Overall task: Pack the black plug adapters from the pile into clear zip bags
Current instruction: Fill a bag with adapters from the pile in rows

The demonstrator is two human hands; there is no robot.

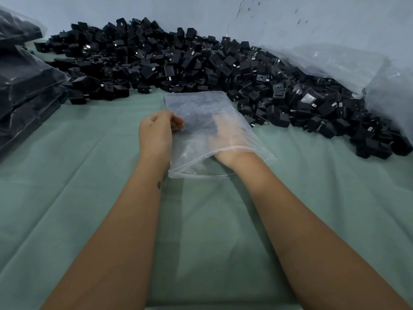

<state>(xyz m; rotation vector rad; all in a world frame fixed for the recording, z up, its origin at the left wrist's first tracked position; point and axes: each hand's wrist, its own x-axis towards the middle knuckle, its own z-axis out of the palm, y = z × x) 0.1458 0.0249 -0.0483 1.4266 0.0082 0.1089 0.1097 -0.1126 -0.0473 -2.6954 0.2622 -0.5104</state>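
The bag [207,121] (flat on the cloth [89,175], before the pile [178,61]) is pinched by the left hand [156,130]; the right hand [225,133] is inside, fingers seemingly straight.

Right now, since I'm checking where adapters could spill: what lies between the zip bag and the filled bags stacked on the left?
In the head view, only bare green cloth lies between the zip bag and the filled bags.
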